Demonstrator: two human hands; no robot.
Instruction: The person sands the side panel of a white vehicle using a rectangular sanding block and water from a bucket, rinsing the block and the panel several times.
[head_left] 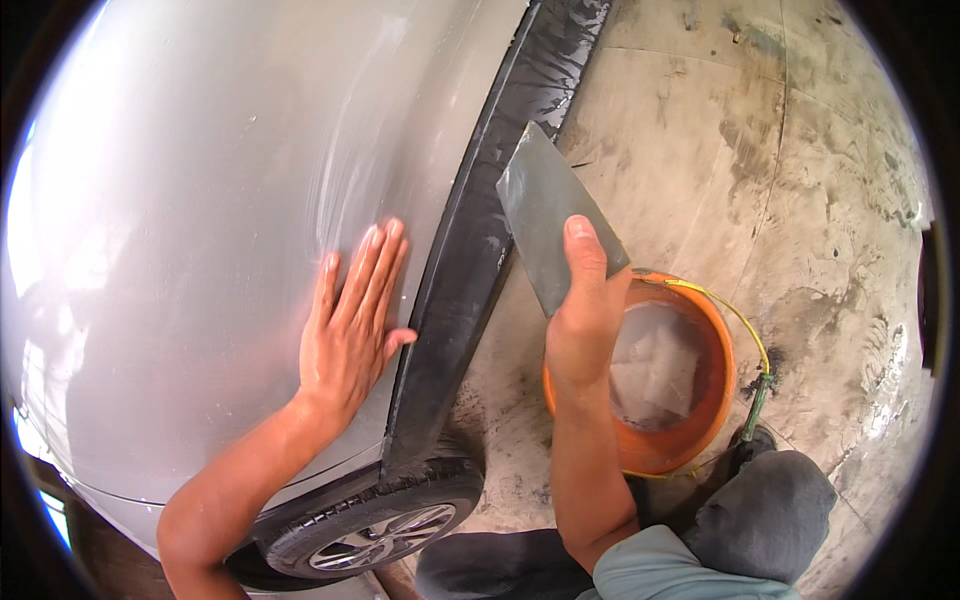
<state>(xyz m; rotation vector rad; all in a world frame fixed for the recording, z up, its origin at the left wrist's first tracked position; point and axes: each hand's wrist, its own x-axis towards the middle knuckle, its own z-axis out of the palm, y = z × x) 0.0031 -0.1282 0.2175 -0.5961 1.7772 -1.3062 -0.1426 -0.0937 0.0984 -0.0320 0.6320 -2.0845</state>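
Observation:
My left hand (350, 320) lies flat on a wet silver car panel (180, 200), fingers extended, just left of the black trim strip (455, 250). Pale wet streaks run up the panel above my fingertips. My right hand (585, 310) grips a flat, dark grey, wet sheet (550, 200), thumb on its face, raised beside the trim. Beneath my right hand stands an orange bucket (712, 380) holding cloudy greyish liquid; my forearm hides part of its left side.
The car's wheel (380, 535) is at the lower left, below the trim. A stained, light concrete floor (780, 180) stretches along the right. The bucket's yellow handle (750, 330), with a green grip, hangs to its right. My bent knee (770, 510) is at the lower right.

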